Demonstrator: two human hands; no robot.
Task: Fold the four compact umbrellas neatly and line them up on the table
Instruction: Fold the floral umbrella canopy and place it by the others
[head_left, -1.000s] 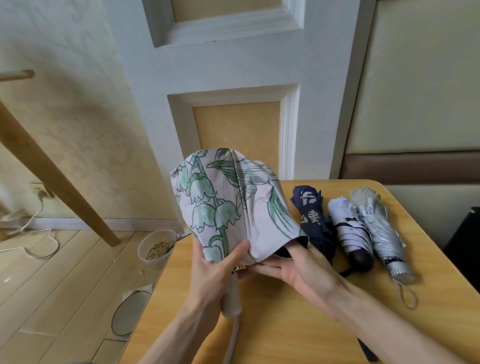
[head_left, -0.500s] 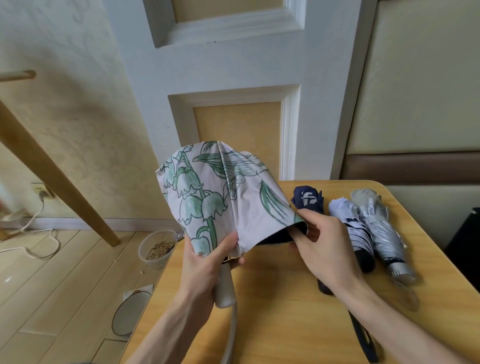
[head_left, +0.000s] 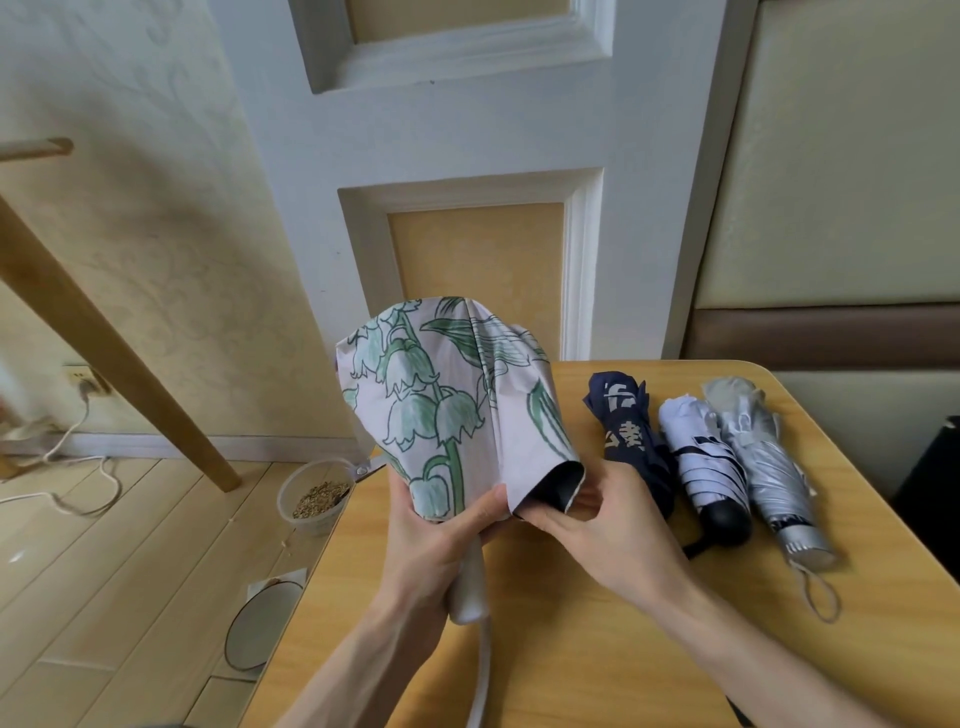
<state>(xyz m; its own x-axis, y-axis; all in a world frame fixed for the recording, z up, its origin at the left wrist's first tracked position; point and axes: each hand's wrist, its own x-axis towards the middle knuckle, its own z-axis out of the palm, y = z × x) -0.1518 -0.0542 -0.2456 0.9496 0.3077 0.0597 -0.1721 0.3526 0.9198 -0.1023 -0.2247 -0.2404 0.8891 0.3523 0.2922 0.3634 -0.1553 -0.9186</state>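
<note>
I hold a pale floral umbrella (head_left: 447, 410) with green bell flowers upright over the table's left side, its canopy still loose and puffed. My left hand (head_left: 441, 540) grips its whitish handle and lower canopy. My right hand (head_left: 597, 525) pinches a fold of the canopy's dark-lined hem. Three folded umbrellas lie side by side on the wooden table (head_left: 597, 649): a navy umbrella (head_left: 626, 426), a white umbrella with dark stripes (head_left: 709, 467) and a silver umbrella (head_left: 769, 467).
On the floor at the left stand a clear plastic tub of grain (head_left: 314, 496) and a round dish (head_left: 262, 623). A slanted wooden leg (head_left: 119, 353) and a white cable (head_left: 78, 467) lie further left. A panelled wall rises right behind the table.
My right hand has come back down to the canopy's lower hem close to my left hand, uncovering the navy umbrella. The floral canopy has been gathered in slightly and turned.
</note>
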